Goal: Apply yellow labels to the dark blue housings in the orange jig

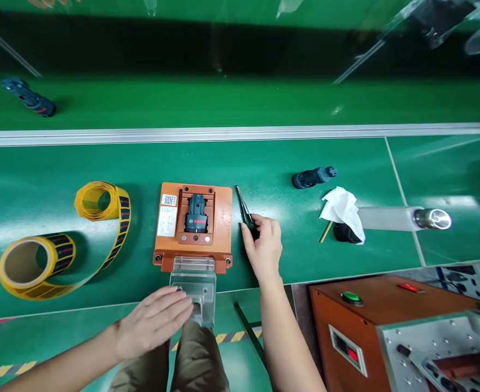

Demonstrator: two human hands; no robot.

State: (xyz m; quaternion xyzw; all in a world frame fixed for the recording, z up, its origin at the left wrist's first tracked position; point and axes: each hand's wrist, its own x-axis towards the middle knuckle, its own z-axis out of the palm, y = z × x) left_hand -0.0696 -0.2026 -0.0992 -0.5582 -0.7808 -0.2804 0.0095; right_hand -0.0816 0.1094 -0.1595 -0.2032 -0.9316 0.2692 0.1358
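An orange fixture lies on the green bench in front of me. In its recess sits a dark blue battery pack with a red brand mark. The fixture's clear hinged cover is swung open toward me, past the bench edge. My left hand rests flat against that cover, fingers stretched out and holding nothing. Just right of the fixture, my right hand has its thumb and fingers closed around the dark end of a pair of tweezers, whose tips point away from me.
At left, a label roll trails its yellow strip to a smaller coil. Dark blue tool parts lie at right and on the far belt. A white cloth, a metal-capped bottle and an orange machine are rightward.
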